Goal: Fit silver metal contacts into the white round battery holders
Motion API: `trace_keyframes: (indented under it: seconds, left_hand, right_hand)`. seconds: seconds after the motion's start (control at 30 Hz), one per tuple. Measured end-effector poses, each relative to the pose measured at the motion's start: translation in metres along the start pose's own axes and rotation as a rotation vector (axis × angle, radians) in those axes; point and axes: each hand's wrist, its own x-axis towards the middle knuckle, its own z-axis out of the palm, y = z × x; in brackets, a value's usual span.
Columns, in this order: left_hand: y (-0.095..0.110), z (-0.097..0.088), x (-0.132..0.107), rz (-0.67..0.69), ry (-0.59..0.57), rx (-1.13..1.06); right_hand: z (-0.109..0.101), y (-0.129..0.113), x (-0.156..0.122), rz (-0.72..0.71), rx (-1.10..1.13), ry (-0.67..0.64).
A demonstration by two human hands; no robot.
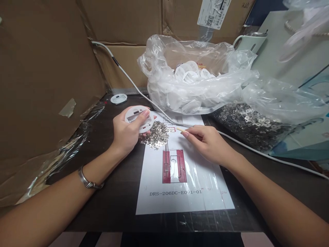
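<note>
Surroundings: cardboard walls point(43, 85) close in a dark table point(115, 199) on the left and at the back, and bags crowd the far right.
Left hand: the left hand point(127, 132) is clamped on a white disc point(139, 118), fingers curled over its top edge and thumb below, and holds it tilted just above the table.
Right hand: the right hand point(209, 142) has its fingertips pinched together on a thin stick point(183, 130).
Key relation: the thin stick's long axis runs nearly level, its free end pointing left toward the white disc. The two are near but apart, and the right hand is the one carrying the tip.
Between the hands: a pile of metal pieces point(156, 134) lies on the upper edge of a printed sheet point(180, 202), just below the white disc and left of the stick's tip. The left hand is nearer to it.
Other things: a second disc point(118, 98) lies flat farther back. A white cable point(133, 82) crosses behind both hands. A clear bag of discs point(190, 85) and a bag of metal pieces point(252, 123) sit beyond. A bracelet point(88, 181) circles the left wrist.
Hard to make out: the fingers cover part of the disc's face, so its slots show only in part. The single metal pieces are too small to tell in shape. How much of the stick lies inside the right hand is hidden.
</note>
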Motion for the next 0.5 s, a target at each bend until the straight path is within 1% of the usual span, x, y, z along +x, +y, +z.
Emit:
trace_keyframes:
  seconds: [0.07, 0.17, 0.23, 0.37, 0.5]
  left_hand:
    - [0.004, 0.002, -0.007, -0.017, -0.056, 0.004]
    - [0.007, 0.008, -0.023, -0.102, -0.213, 0.021]
    - [0.008, 0.012, -0.033, -0.139, -0.305, 0.033]
    - [0.009, 0.015, -0.042, -0.205, -0.402, 0.004]
    - [0.011, 0.015, -0.045, -0.301, -0.484, -0.005]
  right_hand:
    - [0.0, -0.001, 0.0, -0.012, 0.033, 0.006]
    - [-0.001, -0.005, -0.002, -0.026, 0.16, 0.027]
    - [-0.001, -0.007, -0.003, 0.005, 0.254, 0.055]
    - [-0.001, -0.008, -0.006, 0.111, 0.392, 0.131]
    - [0.0, -0.005, -0.005, 0.133, 0.545, 0.197]
